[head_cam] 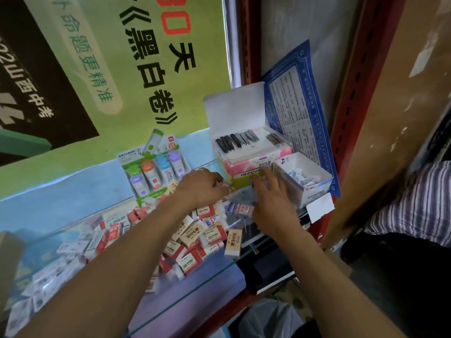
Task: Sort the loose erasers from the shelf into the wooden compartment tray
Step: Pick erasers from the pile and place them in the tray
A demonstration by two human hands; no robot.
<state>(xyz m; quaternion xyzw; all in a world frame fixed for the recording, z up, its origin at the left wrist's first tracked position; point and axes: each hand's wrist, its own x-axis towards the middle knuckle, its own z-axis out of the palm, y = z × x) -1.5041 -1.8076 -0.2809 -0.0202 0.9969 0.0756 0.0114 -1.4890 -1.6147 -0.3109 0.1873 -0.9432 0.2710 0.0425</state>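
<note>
A heap of loose erasers in red-and-white and cream wrappers lies on the glass shelf. More erasers spread toward the left. My left hand reaches over the back of the heap, its fingers curled round several small erasers. My right hand is just to its right, fingers spread and fairly straight, above a blurred blue-and-white eraser. One cream eraser sits by the shelf's front edge. No wooden tray is in view.
A display pack of coloured correction tapes stands behind the heap. An open box of nail clippers sits on stacked boxes at the back right, and a white carton of small items is beside it. A red shelf post and a person in a striped shirt stand to the right.
</note>
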